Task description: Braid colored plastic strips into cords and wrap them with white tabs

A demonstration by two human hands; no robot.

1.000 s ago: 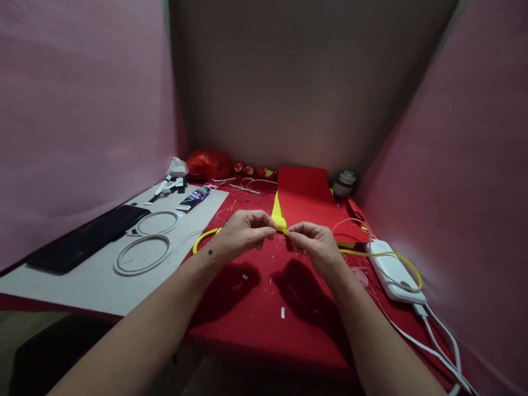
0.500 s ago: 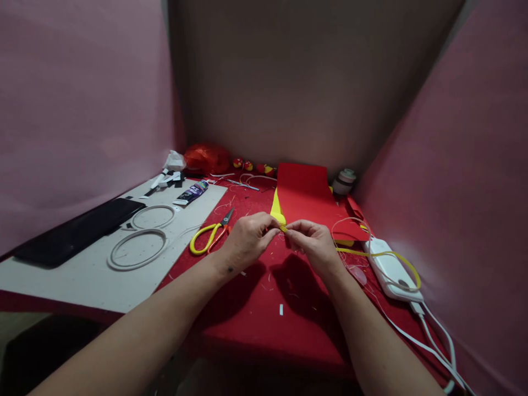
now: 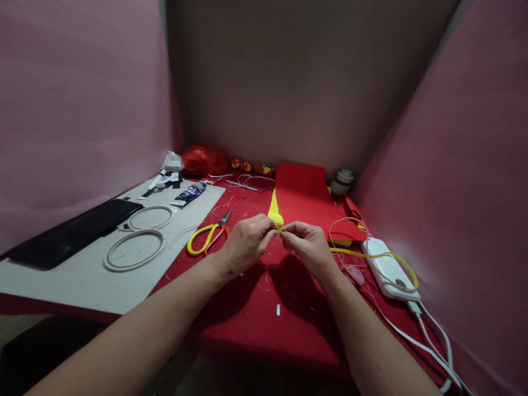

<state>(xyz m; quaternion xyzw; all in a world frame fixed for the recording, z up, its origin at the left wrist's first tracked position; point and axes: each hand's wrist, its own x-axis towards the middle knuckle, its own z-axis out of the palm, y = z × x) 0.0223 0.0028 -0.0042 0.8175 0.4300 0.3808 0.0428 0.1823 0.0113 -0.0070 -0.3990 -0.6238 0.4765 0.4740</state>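
Observation:
My left hand (image 3: 251, 239) and my right hand (image 3: 306, 242) meet over the red-covered table, fingertips almost touching. Both are closed in a pinch on a narrow yellow strip (image 3: 279, 231), most of it hidden by the fingers. A long yellow strip (image 3: 396, 256) emerges beside my right wrist and curls over the power bank; whether it joins the pinched part, I cannot tell. Just beyond my fingertips lie yellow sheets (image 3: 273, 212) partly under a red sheet (image 3: 305, 192). Left of my left hand rest scissors (image 3: 206, 236) with yellow and orange-red handles.
On the pale board (image 3: 190, 225) are coiled grey rings (image 3: 134, 250), a dark tube (image 3: 190, 193) and a long black object (image 3: 74, 231). A white power bank (image 3: 391, 269) with cables lies right. Behind are a red plastic bag (image 3: 205, 159) and a small jar (image 3: 342, 181).
My right hand has shifted slightly left, bringing the fingertips closer together, and less of the yellow strip shows between them. The whole view has moved a little.

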